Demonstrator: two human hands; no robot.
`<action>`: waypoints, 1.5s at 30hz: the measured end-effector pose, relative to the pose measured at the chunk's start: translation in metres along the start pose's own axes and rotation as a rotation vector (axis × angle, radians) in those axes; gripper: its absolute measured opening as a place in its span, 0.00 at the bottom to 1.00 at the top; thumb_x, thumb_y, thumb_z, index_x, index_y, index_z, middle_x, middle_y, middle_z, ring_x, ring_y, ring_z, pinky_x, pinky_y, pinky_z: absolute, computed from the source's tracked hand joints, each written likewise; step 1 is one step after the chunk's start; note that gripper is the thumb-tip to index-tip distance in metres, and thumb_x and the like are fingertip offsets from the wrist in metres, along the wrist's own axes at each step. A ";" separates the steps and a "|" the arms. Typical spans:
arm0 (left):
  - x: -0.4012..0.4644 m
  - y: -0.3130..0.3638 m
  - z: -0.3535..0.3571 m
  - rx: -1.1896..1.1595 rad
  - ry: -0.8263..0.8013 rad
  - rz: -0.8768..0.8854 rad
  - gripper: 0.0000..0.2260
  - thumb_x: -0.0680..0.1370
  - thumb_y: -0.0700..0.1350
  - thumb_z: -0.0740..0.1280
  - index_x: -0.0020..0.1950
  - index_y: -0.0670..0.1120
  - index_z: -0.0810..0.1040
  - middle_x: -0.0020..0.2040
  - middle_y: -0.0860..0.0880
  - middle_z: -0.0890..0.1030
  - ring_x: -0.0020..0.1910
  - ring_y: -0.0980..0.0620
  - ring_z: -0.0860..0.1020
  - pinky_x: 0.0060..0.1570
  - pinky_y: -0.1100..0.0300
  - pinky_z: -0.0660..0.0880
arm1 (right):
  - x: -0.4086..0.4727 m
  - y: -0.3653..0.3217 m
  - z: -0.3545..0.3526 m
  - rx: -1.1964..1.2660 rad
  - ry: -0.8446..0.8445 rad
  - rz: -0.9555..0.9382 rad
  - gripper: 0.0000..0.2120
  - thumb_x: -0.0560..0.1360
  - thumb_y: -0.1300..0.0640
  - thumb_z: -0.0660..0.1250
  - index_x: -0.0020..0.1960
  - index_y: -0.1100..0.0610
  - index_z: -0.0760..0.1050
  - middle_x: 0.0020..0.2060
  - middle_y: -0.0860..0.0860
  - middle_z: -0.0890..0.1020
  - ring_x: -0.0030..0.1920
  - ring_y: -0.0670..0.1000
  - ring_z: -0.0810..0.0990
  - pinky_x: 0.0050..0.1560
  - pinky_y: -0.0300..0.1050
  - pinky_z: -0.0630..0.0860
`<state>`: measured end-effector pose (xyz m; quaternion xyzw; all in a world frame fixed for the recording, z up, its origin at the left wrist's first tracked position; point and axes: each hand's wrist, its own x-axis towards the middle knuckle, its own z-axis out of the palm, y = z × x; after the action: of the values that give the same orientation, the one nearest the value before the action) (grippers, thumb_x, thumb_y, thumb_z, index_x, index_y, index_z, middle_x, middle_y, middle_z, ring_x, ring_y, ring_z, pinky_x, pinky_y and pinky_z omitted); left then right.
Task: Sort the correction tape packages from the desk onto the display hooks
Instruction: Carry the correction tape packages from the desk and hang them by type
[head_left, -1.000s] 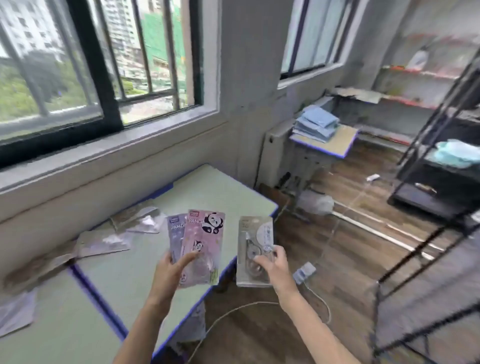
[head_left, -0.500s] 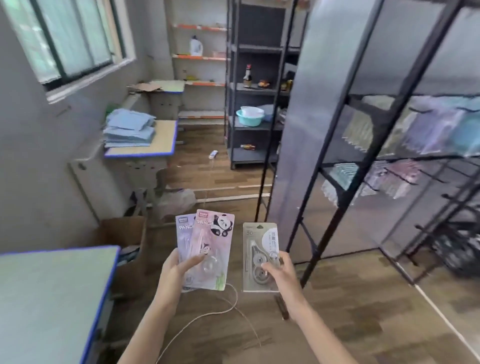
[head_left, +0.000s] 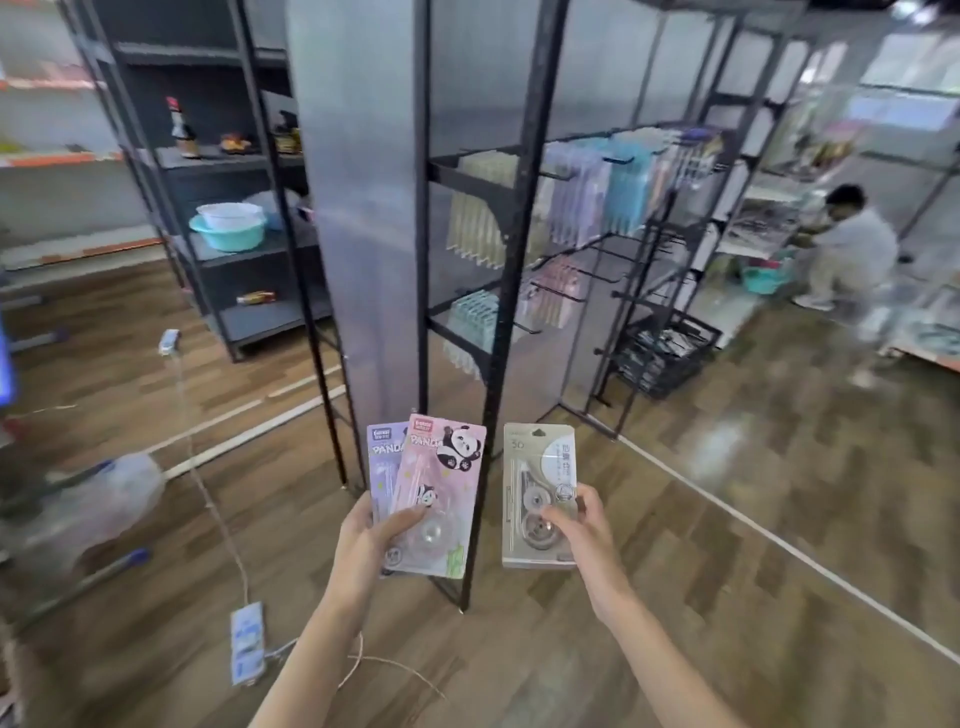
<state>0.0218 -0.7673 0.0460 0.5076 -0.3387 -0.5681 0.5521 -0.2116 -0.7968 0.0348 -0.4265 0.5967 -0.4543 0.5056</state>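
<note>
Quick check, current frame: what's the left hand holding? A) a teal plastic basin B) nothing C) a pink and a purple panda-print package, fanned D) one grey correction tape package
C: the left hand grips the pink panda-print correction tape package overlapping the purple panda-print package, while the right hand holds the single grey correction tape package.

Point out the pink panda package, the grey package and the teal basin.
pink panda package (head_left: 451, 457): head view, panda picture.
grey package (head_left: 537, 467): head view, upper card.
teal basin (head_left: 228, 236): head view, front wall.
</note>
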 end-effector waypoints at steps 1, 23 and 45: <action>0.007 -0.003 0.009 0.004 -0.025 -0.011 0.21 0.65 0.43 0.73 0.57 0.40 0.78 0.51 0.41 0.85 0.44 0.43 0.84 0.36 0.56 0.78 | 0.003 0.000 -0.011 0.007 0.036 -0.002 0.12 0.74 0.59 0.71 0.54 0.51 0.73 0.50 0.50 0.83 0.51 0.48 0.81 0.49 0.44 0.76; 0.129 -0.030 0.299 0.015 -0.086 0.039 0.22 0.64 0.43 0.73 0.56 0.38 0.77 0.49 0.40 0.84 0.41 0.43 0.83 0.35 0.54 0.78 | 0.158 -0.053 -0.298 0.089 0.068 -0.083 0.13 0.74 0.59 0.70 0.57 0.48 0.77 0.50 0.44 0.84 0.52 0.47 0.82 0.55 0.48 0.76; 0.255 -0.026 0.330 -0.036 0.362 0.189 0.14 0.69 0.42 0.73 0.54 0.45 0.80 0.47 0.44 0.86 0.41 0.42 0.84 0.33 0.57 0.76 | 0.372 -0.171 -0.248 0.112 -0.458 -0.225 0.13 0.77 0.62 0.67 0.59 0.51 0.76 0.50 0.45 0.85 0.53 0.46 0.82 0.56 0.45 0.77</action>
<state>-0.2674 -1.0683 0.0543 0.5576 -0.2697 -0.4192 0.6638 -0.4957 -1.1674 0.1400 -0.5531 0.3895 -0.4318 0.5966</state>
